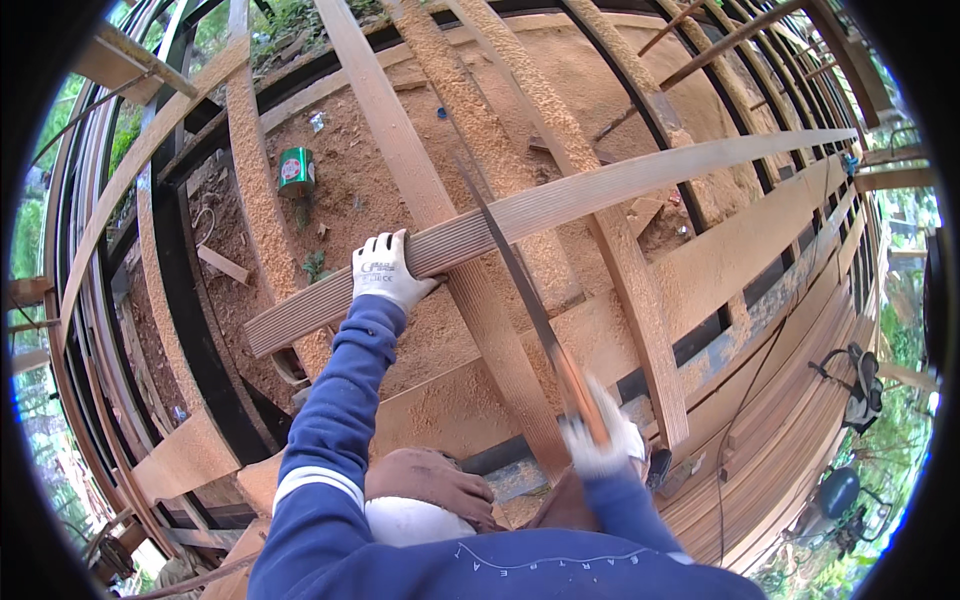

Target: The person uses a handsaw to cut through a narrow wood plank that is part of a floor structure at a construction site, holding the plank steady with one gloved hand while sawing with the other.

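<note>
A long grooved wooden board (630, 188) lies across several joists, running from the lower left to the far right. My left hand (390, 270), in a white glove, grips this board near its left end, its fingers over the top and the thumb at the near edge. In my right hand (604, 446), also gloved and slightly blurred, is the handle of a handsaw (518, 270). The saw's dark blade crosses the board to the right of my left hand, its tip pointing away from me. Whether the teeth have cut into the wood cannot be seen.
Sawdust coats the joists (375, 110) and the soil between them. A green can (296, 168) lies on the ground at the left. Stacked planks (780, 450) fill the lower right, with a cable (735, 425) across them. Dark metal beams (195, 290) frame gaps below.
</note>
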### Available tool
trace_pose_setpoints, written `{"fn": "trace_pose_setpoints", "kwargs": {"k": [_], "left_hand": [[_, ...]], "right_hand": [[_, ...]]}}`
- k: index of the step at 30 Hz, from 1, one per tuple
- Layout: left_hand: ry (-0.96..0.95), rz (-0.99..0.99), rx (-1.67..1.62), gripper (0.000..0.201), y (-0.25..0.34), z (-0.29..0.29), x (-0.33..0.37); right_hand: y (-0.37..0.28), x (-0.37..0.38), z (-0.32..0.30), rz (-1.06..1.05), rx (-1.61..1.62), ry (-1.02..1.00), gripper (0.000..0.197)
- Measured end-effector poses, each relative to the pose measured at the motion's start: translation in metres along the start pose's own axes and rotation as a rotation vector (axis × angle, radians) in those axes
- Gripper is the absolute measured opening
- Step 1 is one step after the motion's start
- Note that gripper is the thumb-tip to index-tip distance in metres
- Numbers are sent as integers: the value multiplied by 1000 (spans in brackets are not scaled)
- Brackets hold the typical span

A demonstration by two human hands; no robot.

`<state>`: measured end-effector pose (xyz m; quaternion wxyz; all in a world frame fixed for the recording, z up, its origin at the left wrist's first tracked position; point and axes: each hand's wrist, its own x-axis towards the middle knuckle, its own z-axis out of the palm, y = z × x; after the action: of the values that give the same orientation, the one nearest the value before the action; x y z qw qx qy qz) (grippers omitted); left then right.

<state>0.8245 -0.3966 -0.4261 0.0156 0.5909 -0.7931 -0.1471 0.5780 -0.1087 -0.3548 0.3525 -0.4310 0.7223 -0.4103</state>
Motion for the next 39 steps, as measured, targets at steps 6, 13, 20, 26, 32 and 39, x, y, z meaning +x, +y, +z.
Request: {"fn": "trace_pose_setpoints", "kwargs": {"k": [6, 13, 20, 26, 32, 39], "left_hand": [[-3, 34, -24, 91, 9, 3, 2], [-27, 2, -16, 93, -1, 2, 2], [-14, 30, 2, 93, 6, 6, 4], [-19, 68, -24, 91, 3, 3, 8], [-93, 0, 5, 92, 7, -11, 8], [-22, 75, -46, 93, 18, 5, 13]], "right_hand": [[3, 24, 6, -61, -41, -66, 61], [-13, 49, 32, -13, 42, 33, 63], [7, 18, 9, -104, -107, 29, 59], [-29, 89, 43, -79, -24, 40, 62], [-32, -38, -38, 20, -34, -151, 67], [-34, 140, 62, -145, 89, 116, 51]]}}
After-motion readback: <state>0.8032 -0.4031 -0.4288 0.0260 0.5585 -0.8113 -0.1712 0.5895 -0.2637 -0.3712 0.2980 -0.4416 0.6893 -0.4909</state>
